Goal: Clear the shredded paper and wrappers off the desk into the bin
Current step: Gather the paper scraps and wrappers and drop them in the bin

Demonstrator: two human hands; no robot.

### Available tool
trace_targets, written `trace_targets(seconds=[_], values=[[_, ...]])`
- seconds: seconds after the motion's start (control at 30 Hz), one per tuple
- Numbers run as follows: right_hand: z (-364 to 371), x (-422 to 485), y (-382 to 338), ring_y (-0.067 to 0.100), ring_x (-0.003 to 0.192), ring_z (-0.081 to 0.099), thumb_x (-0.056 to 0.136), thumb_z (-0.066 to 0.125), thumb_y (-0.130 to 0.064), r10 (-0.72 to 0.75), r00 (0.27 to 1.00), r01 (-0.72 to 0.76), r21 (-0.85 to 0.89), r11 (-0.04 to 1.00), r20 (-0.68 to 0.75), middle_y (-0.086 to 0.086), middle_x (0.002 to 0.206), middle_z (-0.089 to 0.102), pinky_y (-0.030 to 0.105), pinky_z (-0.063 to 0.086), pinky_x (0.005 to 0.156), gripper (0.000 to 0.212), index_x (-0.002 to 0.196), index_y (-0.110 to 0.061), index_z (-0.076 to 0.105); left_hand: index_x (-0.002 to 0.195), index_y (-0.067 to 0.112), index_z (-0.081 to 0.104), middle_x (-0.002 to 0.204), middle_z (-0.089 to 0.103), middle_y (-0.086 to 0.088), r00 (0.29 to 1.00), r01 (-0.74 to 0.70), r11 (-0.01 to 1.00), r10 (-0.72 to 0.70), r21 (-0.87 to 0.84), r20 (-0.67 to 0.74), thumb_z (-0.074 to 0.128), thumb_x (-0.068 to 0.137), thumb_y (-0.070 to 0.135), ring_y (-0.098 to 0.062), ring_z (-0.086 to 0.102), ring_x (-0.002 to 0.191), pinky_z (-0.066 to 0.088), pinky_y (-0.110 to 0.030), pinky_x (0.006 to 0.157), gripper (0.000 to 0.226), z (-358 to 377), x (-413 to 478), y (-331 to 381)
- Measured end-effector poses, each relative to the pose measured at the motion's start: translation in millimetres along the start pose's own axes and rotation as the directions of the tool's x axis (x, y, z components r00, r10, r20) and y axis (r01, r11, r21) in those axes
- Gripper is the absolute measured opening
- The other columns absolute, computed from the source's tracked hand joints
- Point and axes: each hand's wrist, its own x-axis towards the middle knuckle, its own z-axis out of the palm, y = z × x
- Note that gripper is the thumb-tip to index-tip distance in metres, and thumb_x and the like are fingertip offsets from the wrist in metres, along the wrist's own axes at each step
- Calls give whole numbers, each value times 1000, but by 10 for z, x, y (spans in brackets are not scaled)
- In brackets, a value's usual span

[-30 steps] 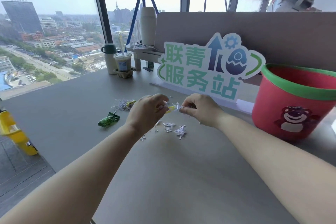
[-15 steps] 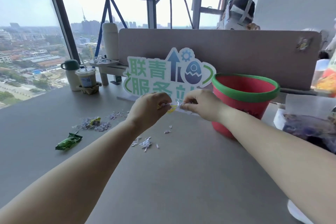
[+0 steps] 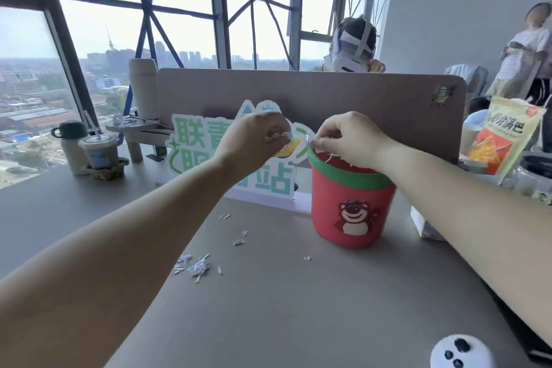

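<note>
Both arms stretched out forward, bare forearms coming in from the bottom corners and angling toward each other. Left hand is raised with fingers curled in a pinch, thumb side facing right. Right hand sits just beside it at the same height, knuckles up, fingertips pinched too.

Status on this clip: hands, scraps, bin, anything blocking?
Both hands pinching one yellow wrapper beside the bin rim. Shredded paper remains on the desk. Nothing blocking the bin mouth.
</note>
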Motion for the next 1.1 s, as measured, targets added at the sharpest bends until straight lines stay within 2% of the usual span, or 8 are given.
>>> trace_targets(seconds=[0.13,0.33,0.5,0.6,0.77,0.87,0.97,1.1], values=[[-174,77,290,11,62,55,79,70,-32,120,992,-120,15,993,-40,7,80,72,22,41,54,19,78,-13,72,88,14,70,84,70,-2,998,-67,997,67,-38,-10,67,79,20,-20,64,78,54,-35,70,11,146,319,229],[-254,111,593,13,56,50,79,71,-33,241,970,-242,-40,969,-21,-2,63,59,20,38,47,23,76,-11,71,89,14,70,86,73,-3,996,-90,993,89,-82,-17,66,79,20,-22,65,80,54,-37,73,12,568,612,493],[-197,64,781,21,58,54,80,69,-30,324,946,-321,-101,942,18,1,60,55,21,41,46,19,75,-12,69,89,17,69,86,71,-2,997,-72,996,74,-46,37,64,79,22,-24,63,82,53,-38,72,12,905,569,430],[-196,33,816,20,53,51,82,66,-31,336,941,-326,-167,931,39,-1,53,52,22,36,43,20,73,-13,67,90,19,68,86,70,-3,993,-58,998,61,-30,98,63,81,23,-25,63,83,53,-39,72,11,998,545,384],[-205,38,845,23,66,60,83,60,-20,335,939,-310,-229,923,81,10,73,67,33,51,66,16,78,-8,69,100,22,67,97,71,1,976,-60,998,62,-15,209,60,86,26,-20,64,91,54,-37,78,17,1047,522,399],[-218,22,843,23,64,53,83,56,-18,317,946,-287,-282,915,66,23,83,67,34,50,63,20,81,-1,67,102,23,67,101,72,3,963,-64,998,64,-8,261,58,87,27,-18,65,96,54,-35,81,17,1057,507,419],[-227,-6,855,22,72,52,83,59,-20,306,950,-271,-333,903,55,11,80,63,26,39,58,15,80,-9,68,101,25,67,99,72,7,949,-58,998,57,-5,309,59,86,27,-15,66,94,55,-36,80,16,1071,488,427],[-235,-34,899,20,84,59,82,62,-17,297,954,-269,-336,903,33,4,95,69,27,44,71,9,83,-20,71,101,28,66,98,72,9,923,-47,999,46,-8,383,60,86,27,-13,66,90,55,-37,81,17,1065,476,430]])
